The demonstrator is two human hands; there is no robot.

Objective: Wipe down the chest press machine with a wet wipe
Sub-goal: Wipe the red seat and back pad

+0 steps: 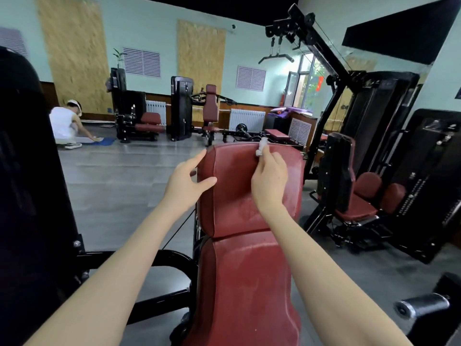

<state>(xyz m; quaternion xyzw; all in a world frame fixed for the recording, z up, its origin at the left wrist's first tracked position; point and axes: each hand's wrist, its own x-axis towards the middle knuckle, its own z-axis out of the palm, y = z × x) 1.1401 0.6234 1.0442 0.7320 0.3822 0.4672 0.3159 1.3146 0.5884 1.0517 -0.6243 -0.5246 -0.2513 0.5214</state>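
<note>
Grey gym floor (112, 176) behind, I'm pinching the crumpled wet wipe (262, 147) in my right hand (270, 181) against the top edge of the machine's red back pad (239, 196) to scrub there, while my left hand (185, 186), fingers (197, 159) spread and empty, is steadying the pad's side.

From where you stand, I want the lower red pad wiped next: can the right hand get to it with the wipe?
Probably yes. The right hand pinches the wet wipe at the top of the upper pad, and the lower pad lies nearer, with nothing on it.
</note>
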